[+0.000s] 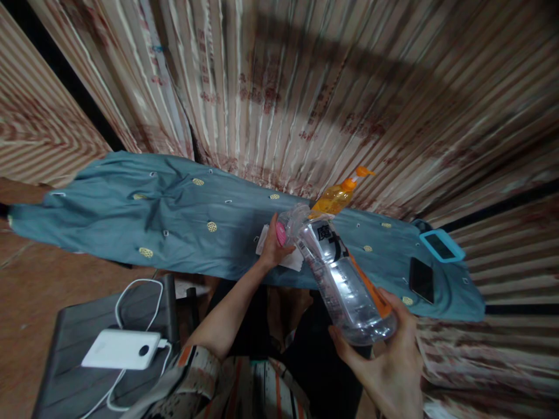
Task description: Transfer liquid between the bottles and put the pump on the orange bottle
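Observation:
My right hand (388, 355) grips the base of a large clear plastic bottle (345, 279) with a black-and-orange label, tilted with its neck pointing away from me over the table. My left hand (273, 249) holds a small clear container with a pink part (282, 234) right at the big bottle's mouth. Under the left hand lies a white cloth or paper (292, 261) on the teal cloth (174, 215) that covers the table. Whether liquid is flowing I cannot tell.
An orange pump bottle (336, 198) stands just behind the big bottle's neck. A black phone (421, 279) and a blue-framed pouch (441, 245) lie at the right end. A white power bank (122, 349) with cable rests on a grey seat (65, 355) at lower left. A corrugated metal wall (305, 87) stands behind.

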The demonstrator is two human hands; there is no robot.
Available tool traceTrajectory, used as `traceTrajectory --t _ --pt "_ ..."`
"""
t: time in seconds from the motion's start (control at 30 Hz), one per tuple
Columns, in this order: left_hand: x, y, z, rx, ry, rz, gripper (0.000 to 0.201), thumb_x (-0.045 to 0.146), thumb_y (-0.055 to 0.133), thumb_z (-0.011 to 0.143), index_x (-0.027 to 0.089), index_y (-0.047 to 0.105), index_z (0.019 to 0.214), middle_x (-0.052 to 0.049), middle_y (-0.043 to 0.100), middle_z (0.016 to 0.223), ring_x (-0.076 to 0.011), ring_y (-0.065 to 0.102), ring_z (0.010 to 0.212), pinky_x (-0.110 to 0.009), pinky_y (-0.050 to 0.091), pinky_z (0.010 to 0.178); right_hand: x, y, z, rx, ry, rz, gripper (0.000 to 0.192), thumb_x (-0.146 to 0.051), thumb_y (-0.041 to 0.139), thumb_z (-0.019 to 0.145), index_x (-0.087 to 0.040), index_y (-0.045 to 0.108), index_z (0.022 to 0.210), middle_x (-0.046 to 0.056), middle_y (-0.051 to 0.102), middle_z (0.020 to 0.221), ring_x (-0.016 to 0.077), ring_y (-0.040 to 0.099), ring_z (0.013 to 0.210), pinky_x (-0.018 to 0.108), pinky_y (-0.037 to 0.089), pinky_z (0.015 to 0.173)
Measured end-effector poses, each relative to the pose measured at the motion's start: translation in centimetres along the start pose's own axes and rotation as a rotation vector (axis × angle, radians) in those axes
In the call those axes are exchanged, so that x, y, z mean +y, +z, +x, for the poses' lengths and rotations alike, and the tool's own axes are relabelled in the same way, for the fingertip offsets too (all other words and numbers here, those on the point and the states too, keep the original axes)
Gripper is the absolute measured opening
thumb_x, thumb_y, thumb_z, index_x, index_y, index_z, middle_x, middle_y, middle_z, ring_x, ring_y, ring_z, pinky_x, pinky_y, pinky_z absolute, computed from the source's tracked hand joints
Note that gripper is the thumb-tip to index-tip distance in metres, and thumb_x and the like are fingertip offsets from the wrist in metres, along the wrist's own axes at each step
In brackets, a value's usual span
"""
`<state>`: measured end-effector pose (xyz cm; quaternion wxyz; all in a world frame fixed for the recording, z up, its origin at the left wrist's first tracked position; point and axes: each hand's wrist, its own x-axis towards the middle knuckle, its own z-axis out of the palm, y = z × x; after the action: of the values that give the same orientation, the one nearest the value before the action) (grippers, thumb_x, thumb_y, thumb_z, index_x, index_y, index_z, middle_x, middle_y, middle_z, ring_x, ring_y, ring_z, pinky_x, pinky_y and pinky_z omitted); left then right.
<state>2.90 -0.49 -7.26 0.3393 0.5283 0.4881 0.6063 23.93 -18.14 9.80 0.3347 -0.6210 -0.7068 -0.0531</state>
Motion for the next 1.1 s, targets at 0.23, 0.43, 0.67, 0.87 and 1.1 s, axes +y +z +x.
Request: traceTrajectory --t 0.23,0.43,0.67,0.87,1.1 --pt "0.43 -0.24 -0.13 -0.029 -0.002 0.016 0.116 0.020 0.083 0.059 0.027 0.014 0.153 -0.013 0.027 0.161 -0.0304 0.027 0.152 -0.050 0.021 0.128 0.28 -0.01 -0.01 0.011 -0.024 -0.003 0.089 -0.069 0.071 0.067 -0.016 0.047 0.134 0.018 0.066 0.112 0.0286 0.071 0.078 0.034 0.057 0.052" --pt "0.05 -0.09 -0.04 -0.022 -0.006 0.009 0.121 0.017 0.084 0.057 0.034 0.012 0.152 -0.008 0.027 0.162 -0.0292 0.027 0.152 -0.051 0.019 0.129 0.08 -0.12 0.17 0.007 -0.029 -0.029 0.089 -0.069 0.069 0.068 -0.016 0.046 0.135 0.018 0.065 0.113 0.0280 0.070 0.078 0.035 0.056 0.054" --pt "0.20 -0.09 -0.01 -0.005 -0.020 -0.006 0.121 0.016 0.085 0.054 0.034 0.016 0.153 -0.006 0.028 0.162 -0.0308 0.029 0.151 -0.051 0.021 0.128 0.20 0.10 0.05 0.004 -0.030 -0.008 0.090 -0.067 0.072 0.067 -0.018 0.045 0.137 0.017 0.065 0.113 0.0275 0.069 0.078 0.035 0.054 0.055" --pt "0.19 0.02 0.01 -0.001 -0.006 -0.028 0.120 0.016 0.084 0.056 0.034 0.015 0.153 -0.007 0.027 0.163 -0.0315 0.028 0.151 -0.051 0.019 0.128 0.12 -0.03 0.15 0.004 -0.041 -0.020 0.088 -0.067 0.071 0.068 -0.017 0.045 0.136 0.018 0.065 0.113 0.0282 0.069 0.079 0.035 0.054 0.055" --pt "0.60 -0.15 -0.03 -0.010 -0.026 0.007 0.117 0.019 0.083 0.056 0.031 0.017 0.152 -0.008 0.028 0.162 -0.0317 0.029 0.151 -0.052 0.021 0.128 0.13 -0.09 0.26 0.004 -0.048 -0.042 0.089 -0.069 0.070 0.067 -0.016 0.046 0.135 0.019 0.064 0.115 0.0280 0.068 0.076 0.035 0.052 0.053"
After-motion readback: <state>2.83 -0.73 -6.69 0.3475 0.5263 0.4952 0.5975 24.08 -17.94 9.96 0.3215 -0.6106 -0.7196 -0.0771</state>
